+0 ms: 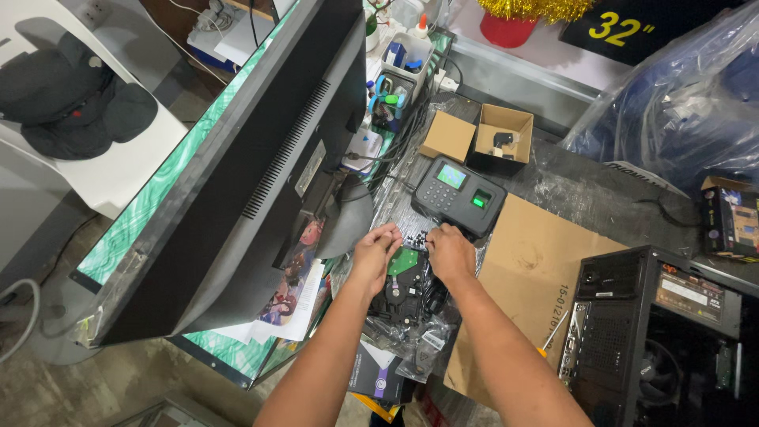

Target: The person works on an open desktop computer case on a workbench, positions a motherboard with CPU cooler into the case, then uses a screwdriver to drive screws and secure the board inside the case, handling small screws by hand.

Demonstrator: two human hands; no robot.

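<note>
Cluttered workbench (569, 190), monitor left, PC case right. Both hands, left hand (375, 251) and right hand (449, 251), pinch at small black screws (417, 236) above a bare hard drive (403, 285) lying between them on plastic bags. Screws could scatter into the clutter; its exposed circuit board risks scratching.

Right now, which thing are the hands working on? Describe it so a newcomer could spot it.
Start at the big black monitor leaning across the left of the bench. Just right of its base, in front of the dark keypad terminal with green-lit screens, lies a hard drive, with the left hand and right hand at its far end. Its green circuit board and black metal frame set it apart.
</note>
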